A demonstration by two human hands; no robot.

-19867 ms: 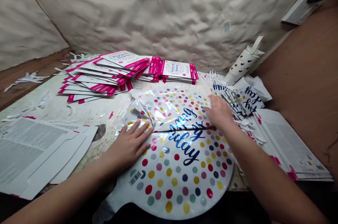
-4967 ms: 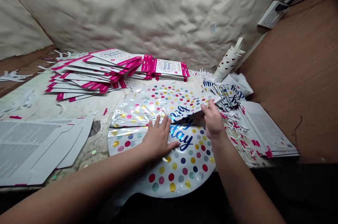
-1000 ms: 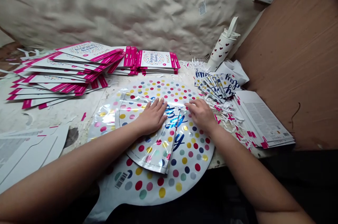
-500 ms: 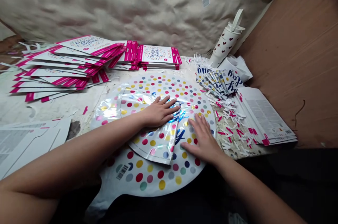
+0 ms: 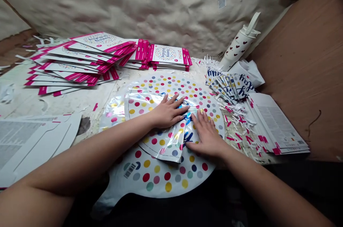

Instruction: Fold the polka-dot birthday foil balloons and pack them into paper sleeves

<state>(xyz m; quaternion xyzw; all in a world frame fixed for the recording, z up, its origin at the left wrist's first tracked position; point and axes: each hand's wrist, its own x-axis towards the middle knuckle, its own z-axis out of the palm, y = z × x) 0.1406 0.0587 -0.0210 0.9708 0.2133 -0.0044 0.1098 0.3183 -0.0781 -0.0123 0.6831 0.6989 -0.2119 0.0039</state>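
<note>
Both hands are flat and open on the foil balloon [image 5: 166, 180]: no grip, fingers spread, palms pressing down. Balloon is round and white with coloured dots and blue script, lying mid tabletop [image 5: 66, 102] near the front edge, neck pointing toward me at front left. Left hand [image 5: 168, 112] sits on the folded flap [image 5: 163, 145], a wedge of foil doubled over the disc. Right hand [image 5: 207, 137] is on the disc just beside the flap, fingers touching its edge. Step in hand looks like pressing this fold flat. Next move calls for keeping the crease tight and pressing the air out, as the foil looks springy and could lift. Nearby: card packs [image 5: 88, 59] toward the back edge, folded balloons [image 5: 230, 86] back right, paper scraps [image 5: 235, 123] and printed sheets [image 5: 276, 123] beside them, bottle [image 5: 239, 45] behind.
</note>
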